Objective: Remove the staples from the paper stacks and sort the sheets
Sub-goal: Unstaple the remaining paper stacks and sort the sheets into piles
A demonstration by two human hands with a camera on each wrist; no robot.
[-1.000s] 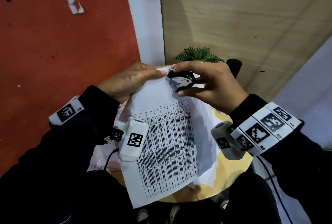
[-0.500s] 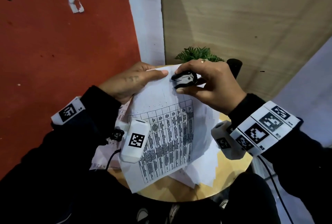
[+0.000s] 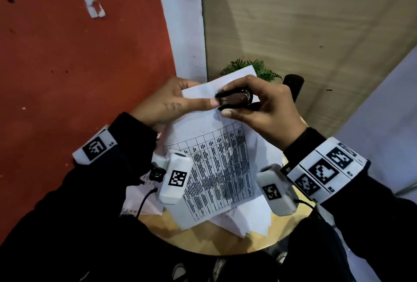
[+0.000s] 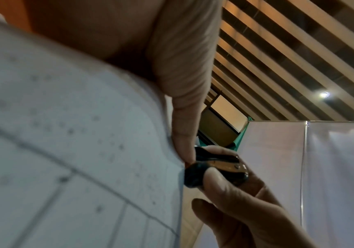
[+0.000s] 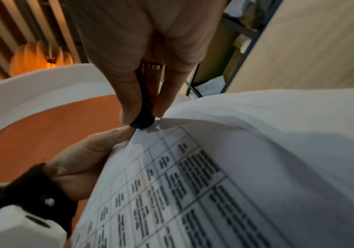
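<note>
Staple remover point(image 3: 235, 98): glossy black plastic w/ shiny metal plate. Stapled sheets point(image 3: 216, 164): thin matt white paper, printed. Round table point(image 3: 203, 236): smooth light wood. Sleeves point(image 3: 126, 146): matt black cloth.

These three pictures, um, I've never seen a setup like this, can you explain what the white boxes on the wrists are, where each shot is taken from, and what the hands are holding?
No machine here: a person works with bare hands. The white boxes are small cameras strapped to each wrist; the widest picture comes from a camera on the head, looking down. The left hand pinches the top corner of a stapled paper stack printed with a table. The right hand squeezes a black staple remover at that same corner. More loose sheets lie on the round wooden table beneath. The two other pictures show that corner close up.
</note>
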